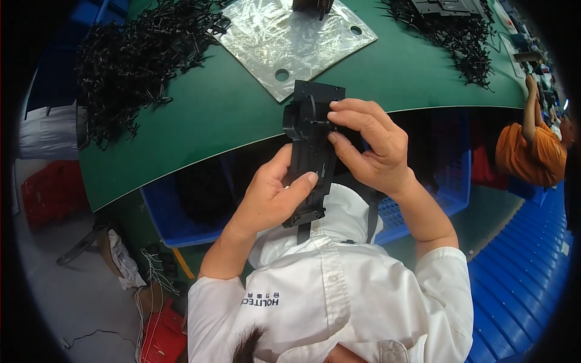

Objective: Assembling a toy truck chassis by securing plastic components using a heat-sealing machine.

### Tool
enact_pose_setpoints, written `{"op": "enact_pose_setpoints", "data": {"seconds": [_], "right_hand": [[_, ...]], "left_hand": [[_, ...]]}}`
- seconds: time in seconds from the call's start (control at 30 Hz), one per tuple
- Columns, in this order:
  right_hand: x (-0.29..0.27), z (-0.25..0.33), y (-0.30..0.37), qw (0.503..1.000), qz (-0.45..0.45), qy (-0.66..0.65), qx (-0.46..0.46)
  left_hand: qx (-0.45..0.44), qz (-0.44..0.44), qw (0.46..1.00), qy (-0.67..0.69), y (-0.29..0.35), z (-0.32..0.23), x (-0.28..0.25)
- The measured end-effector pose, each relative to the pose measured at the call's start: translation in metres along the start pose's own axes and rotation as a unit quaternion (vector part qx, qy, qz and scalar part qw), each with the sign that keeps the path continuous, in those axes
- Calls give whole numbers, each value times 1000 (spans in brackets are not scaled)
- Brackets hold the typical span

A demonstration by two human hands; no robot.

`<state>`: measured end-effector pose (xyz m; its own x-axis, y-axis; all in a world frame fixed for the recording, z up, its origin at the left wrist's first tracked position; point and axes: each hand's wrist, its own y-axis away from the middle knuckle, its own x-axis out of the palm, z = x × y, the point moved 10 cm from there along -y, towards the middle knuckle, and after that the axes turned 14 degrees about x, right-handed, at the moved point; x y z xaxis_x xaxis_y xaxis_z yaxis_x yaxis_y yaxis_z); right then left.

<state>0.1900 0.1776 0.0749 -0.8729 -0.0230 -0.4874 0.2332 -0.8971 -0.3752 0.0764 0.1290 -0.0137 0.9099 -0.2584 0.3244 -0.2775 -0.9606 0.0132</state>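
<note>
A long black plastic housing (310, 154) is held tilted in front of my chest, its far end over the table edge. Wrapped around its lower left side is my left hand (263, 196), the thumb pressing on its face. My right hand (375, 148) is at the upper right side of the housing, thumb and fingertips closed near a small thin black piece (318, 122) at its face. The fingertips partly cover that spot, so how the piece sits cannot be made out.
A green table (212, 121) carries a metal plate (290, 42) with holes, a heap of small black plastic parts (145, 54) at left and another heap (475, 60) at right. Blue crates (175, 224) stand beneath. A person in orange (526, 154) works at far right.
</note>
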Motion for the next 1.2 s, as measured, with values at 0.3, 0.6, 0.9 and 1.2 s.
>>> {"op": "enact_pose_setpoints", "data": {"seconds": [0.3,0.6,0.9,1.2], "right_hand": [[-6,6,16,999,-51,-3,-16],[-11,9,20,997,-71,-36,-14],[-10,5,22,997,-64,-32,-15],[-10,5,23,998,-64,-20,-16]], "left_hand": [[108,0,986,-125,2,-8,-3],[156,2,973,-171,6,-21,2],[145,6,976,-164,6,-18,5],[132,8,977,-167,7,-16,5]]}}
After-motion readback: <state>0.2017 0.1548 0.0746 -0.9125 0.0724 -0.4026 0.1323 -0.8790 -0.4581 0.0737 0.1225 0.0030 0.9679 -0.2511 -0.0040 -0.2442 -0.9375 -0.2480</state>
